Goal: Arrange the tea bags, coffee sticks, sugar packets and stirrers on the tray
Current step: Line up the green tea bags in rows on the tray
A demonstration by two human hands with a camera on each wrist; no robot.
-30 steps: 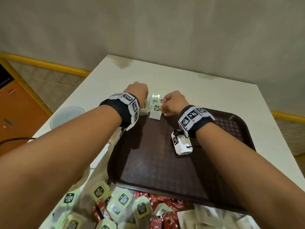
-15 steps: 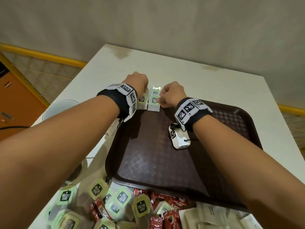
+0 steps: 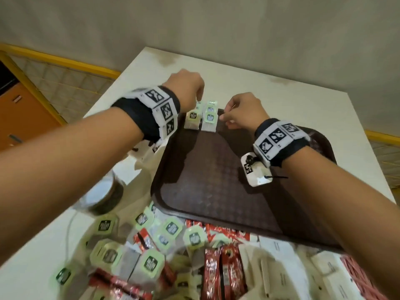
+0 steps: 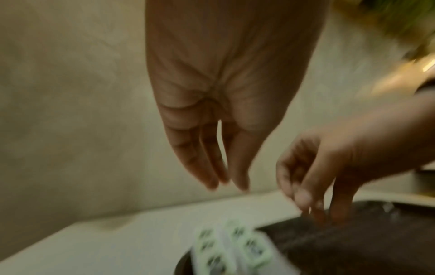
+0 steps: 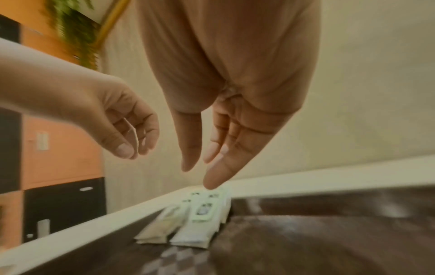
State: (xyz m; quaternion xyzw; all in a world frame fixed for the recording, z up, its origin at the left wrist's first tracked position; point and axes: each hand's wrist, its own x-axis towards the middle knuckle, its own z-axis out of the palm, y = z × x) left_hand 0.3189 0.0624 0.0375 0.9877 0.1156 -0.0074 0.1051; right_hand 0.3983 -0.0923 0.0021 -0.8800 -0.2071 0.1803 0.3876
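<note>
Left hand is lifted clear of the tea bags, fingers hanging straight and loose, nothing in it; half a second ago it sat right on the left stack. Right hand has also let go: in the left wrist view its fingers hang relaxed, with the tips down near the tray floor just right of the bags, gripping nothing. A second ago it was pinching the right-hand bag.

Tea bags now lie free in two short columns at the far left corner of the brown tray, green tags overlapping, upper ends resting on the tray's far rim. The columns are side by side, touching or nearly so; blur hides the exact count. Their position matches the earlier frames, only the hands have pulled back.

Rest of the tray floor is bare apart from the shadow of the wrist camera hanging over it.

On the tabletop at the tray's near edge: a loose heap of more green-tagged tea bags, red coffee sticks and white sugar packets, mixed and overlapping. A glass stands left of the tray, blurred.
</note>
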